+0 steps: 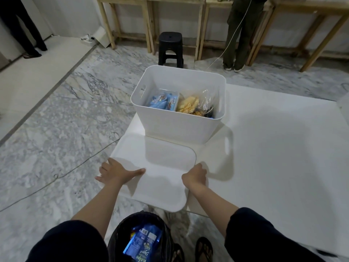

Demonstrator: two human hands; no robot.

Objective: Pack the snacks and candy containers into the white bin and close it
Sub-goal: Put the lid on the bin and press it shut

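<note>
The white bin [181,127] stands open on a white table [273,148]. Inside it lie a clear box of blue-wrapped snacks [163,102] on the left and a clear bag of yellow chips [190,105] on the right. The flat white lid [160,167] lies on the table in front of the bin, overhanging the near edge. My left hand [115,173] rests on the lid's left edge with the thumb on top. My right hand [195,176] grips the lid's right edge.
A black-lined trash bin [120,235] with a blue wrapper [141,242] inside stands at my feet. A black stool [171,48] sits beyond the table. Wooden benches [151,17] line the far wall, where a person [239,35] stands. A cable [62,174] crosses the marble floor.
</note>
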